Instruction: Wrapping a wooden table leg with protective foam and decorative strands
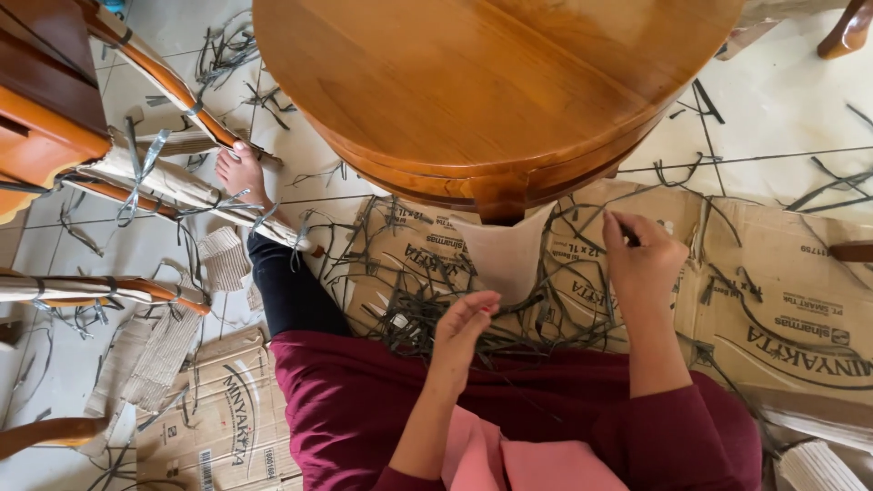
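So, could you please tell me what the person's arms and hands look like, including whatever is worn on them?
Both hands are bare: the left hand and the right hand show no gloves, and no rings or watch can be seen. Both forearms are uncovered. Dark maroon sleeves are pushed up near the elbows, matching the maroon garment over the lap, with a pink cloth between the arms.

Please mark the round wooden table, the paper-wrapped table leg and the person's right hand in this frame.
Round wooden table point(473, 73), head view: bare middle of the tabletop.
Paper-wrapped table leg point(505, 255), head view: middle of the pale wrapping.
Right hand point(641, 264), head view: back of the hand, fingers raised beside the leg.
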